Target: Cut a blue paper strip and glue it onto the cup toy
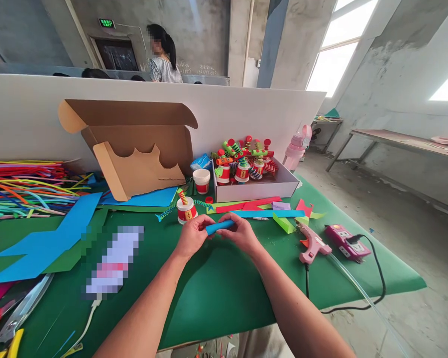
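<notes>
Between my two hands is a blue paper roll (219, 227), held level above the green table. My left hand (192, 236) pinches its left end, and my right hand (242, 232) grips the right end. Just beyond my left hand stands a red and white paper cup (187, 211) with a folded yellow and red paper spring rising from it and blue-green springs out to its sides. Paper strips lie behind my right hand, among them a long blue strip (269, 214).
A shallow box (256, 190) of finished paper-cup figures sits at the back. Nearby are another cup (201, 181), an open cardboard box (138, 149) and a pink bottle (295, 149). At right lies a pink glue gun (313, 243) with its cord; scissors (18, 308) lie at left. A person (165, 57) stands beyond the partition.
</notes>
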The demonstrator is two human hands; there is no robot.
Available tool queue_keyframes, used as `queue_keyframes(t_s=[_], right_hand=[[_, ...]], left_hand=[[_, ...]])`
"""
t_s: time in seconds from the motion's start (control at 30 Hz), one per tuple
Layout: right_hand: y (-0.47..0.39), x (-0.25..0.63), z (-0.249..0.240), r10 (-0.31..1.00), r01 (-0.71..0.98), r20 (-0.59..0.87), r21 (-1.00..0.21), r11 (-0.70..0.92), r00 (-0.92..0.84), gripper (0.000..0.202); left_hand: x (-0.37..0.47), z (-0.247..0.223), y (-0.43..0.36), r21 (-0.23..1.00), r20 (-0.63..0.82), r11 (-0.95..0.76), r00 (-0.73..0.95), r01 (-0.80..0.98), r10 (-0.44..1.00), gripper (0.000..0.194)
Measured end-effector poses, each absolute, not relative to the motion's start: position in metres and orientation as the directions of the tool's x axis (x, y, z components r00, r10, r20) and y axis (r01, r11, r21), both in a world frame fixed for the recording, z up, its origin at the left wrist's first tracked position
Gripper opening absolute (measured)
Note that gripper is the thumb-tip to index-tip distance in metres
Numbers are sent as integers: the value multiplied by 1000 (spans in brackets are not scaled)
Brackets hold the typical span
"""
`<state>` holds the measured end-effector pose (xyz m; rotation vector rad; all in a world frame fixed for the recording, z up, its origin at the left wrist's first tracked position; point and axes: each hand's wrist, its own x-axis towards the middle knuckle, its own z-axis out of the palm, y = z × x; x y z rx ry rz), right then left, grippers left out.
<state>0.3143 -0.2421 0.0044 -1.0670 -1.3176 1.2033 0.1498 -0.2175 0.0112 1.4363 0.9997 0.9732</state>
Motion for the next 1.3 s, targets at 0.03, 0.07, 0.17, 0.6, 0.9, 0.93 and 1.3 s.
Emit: queue_keyframes(t_s=[0.03,0.07,0.17,0.6,0.9,0.93,1.3], right_hand=[[-242,316,6,989,-40,104,-994,100,-103,37],[-242,318,8,989,-58,98,-994,92,-114,37],[-244,324,15,987,-111,80,-992,64,-143,43],[-242,324,7,983,-257,-101,-956,-138,-151,48],[-246,320,14,985,-188,-47,-979,-78,-165,51],[-246,320,14,983,-190,-66,-977,-98,-169,52],[-239,317,12,999,-189,-31,-982,-29,8,52]], left_hand=[[149,12,-217,996,43,-66,314,66,948,14],[148,12,-217,995,45,-70,317,67,947,12],[143,15,-215,991,66,-102,333,91,940,8],[140,19,-217,957,170,-232,308,176,936,12],[141,18,-220,984,-160,105,459,143,874,21],[141,18,-220,984,-160,106,449,143,879,20],[146,20,-220,992,-122,108,348,60,929,25]])
